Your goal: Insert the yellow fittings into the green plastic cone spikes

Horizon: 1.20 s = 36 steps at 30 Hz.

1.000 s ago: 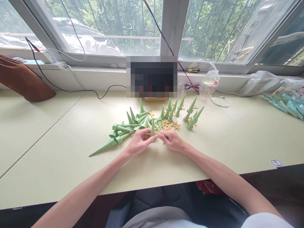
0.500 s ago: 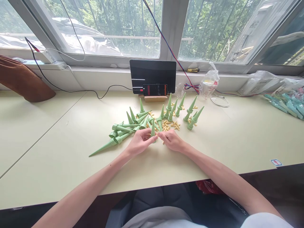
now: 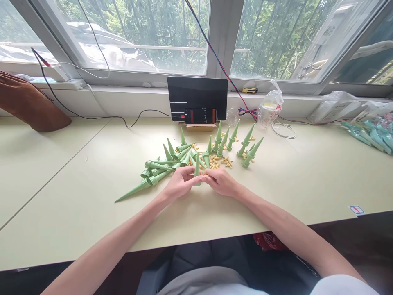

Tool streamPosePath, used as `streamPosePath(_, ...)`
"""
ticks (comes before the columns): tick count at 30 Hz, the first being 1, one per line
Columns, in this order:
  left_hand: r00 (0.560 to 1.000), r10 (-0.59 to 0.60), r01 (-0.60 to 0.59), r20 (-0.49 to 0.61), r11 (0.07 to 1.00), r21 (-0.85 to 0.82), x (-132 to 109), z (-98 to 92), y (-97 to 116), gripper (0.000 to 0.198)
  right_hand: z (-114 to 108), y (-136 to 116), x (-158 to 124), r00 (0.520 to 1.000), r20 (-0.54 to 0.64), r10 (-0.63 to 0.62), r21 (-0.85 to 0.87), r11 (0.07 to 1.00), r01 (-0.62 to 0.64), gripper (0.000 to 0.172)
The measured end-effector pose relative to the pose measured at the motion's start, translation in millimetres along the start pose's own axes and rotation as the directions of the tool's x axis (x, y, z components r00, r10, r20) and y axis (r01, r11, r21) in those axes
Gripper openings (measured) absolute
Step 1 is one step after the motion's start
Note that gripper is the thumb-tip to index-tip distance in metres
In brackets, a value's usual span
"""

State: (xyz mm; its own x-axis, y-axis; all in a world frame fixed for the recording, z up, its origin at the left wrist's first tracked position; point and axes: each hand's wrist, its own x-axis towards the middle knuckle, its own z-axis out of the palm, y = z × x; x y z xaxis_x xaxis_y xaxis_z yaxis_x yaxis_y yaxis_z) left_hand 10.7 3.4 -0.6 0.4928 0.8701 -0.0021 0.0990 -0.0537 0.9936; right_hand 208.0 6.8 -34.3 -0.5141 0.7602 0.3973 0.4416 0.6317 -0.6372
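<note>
My left hand [image 3: 181, 183] grips a green plastic watering spike [image 3: 197, 164], its point upward, between thumb and fingers. Close against its right side, my right hand [image 3: 223, 182] is closed on a small yellow valve [image 3: 204, 173], mostly covered by the fingertips. Whether the valve sits in the spike cannot be made out. Just beyond my hands lies a heap of loose yellow valves [image 3: 215, 162]. More green spikes [image 3: 157, 179] lie piled to the left. Several spikes with yellow valves in their sides [image 3: 247, 141] stand upright at the back right.
Behind the spikes, a phone [image 3: 200, 116] showing a timer leans on a black tablet [image 3: 198, 93]. A plastic bag [image 3: 270, 107] and a coiled white cable [image 3: 284, 130] lie right of it. Bagged teal items [image 3: 376, 133] are far right, a brown bag [image 3: 32, 102] far left.
My right fingers have shifted slightly beside the spike, and more of the yellow valve shows between them. The spike in my left hand has barely moved.
</note>
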Motion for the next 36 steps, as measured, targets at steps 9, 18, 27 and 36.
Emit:
streamPosePath(9, 1.000, 0.005, -0.004, 0.013, 1.000, -0.024, 0, 2.1, 4, 0.032, 1, 1, -1, 0.999, 0.030, -0.017, -0.042, 0.999, 0.018, 0.049)
streamPosePath(18, 0.998, 0.059, -0.060, 0.033, 0.998, 0.036, -2, 2.0, 5, 0.033, 2, -1, 0, 1.000, 0.023, -0.016, -0.038, 0.999, 0.017, 0.054)
streamPosePath(27, 0.977, 0.212, -0.208, 0.010, 0.944, 0.256, -3, -2.3, -5, 0.025, 3, 4, -1, 1.000, 0.011, -0.018, -0.031, 0.999, 0.018, 0.054)
streamPosePath(36, 0.980, 0.199, -0.193, 0.000, 0.953, 0.234, -3, -0.3, -6, 0.018, 1, 2, 0, 1.000, 0.028, 0.000, 0.007, 1.000, 0.000, 0.053)
